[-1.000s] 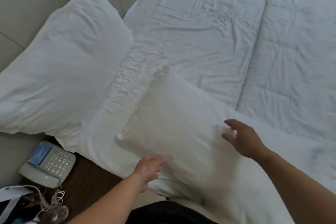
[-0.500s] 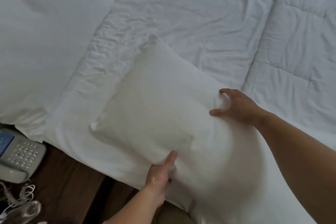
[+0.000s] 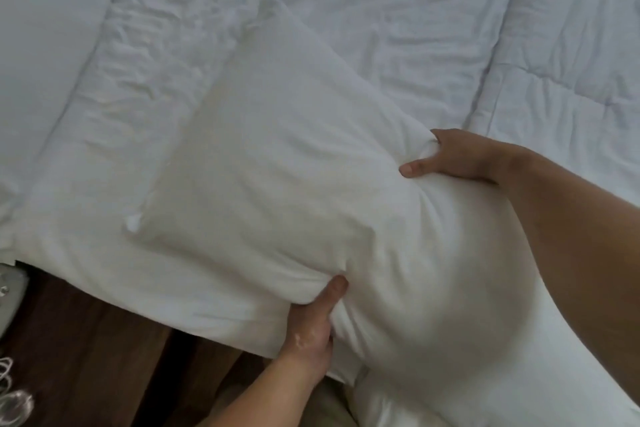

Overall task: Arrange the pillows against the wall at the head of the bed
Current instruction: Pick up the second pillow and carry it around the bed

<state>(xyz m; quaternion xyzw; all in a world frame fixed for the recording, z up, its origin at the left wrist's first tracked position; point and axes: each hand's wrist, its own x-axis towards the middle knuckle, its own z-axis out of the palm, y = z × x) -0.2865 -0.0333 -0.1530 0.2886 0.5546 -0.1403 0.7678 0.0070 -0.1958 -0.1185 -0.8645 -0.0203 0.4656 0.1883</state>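
Observation:
A white pillow lies slanted across the near side of the bed, over the wrinkled white sheet. My left hand pinches its near edge, thumb on top and fabric bunched under it. My right hand grips the far edge, fingers dug into the cover. A second white pillow fills the upper left corner; only part of it shows.
A quilted white duvet lies folded along the right side. A dark wooden bedside surface shows at lower left, with a grey phone's edge and a coiled cord on it.
Both hands reached the near pillow and closed on its two long edges, bunching the fabric. The view has dropped closer, so the wall and most of the far pillow have left the frame.

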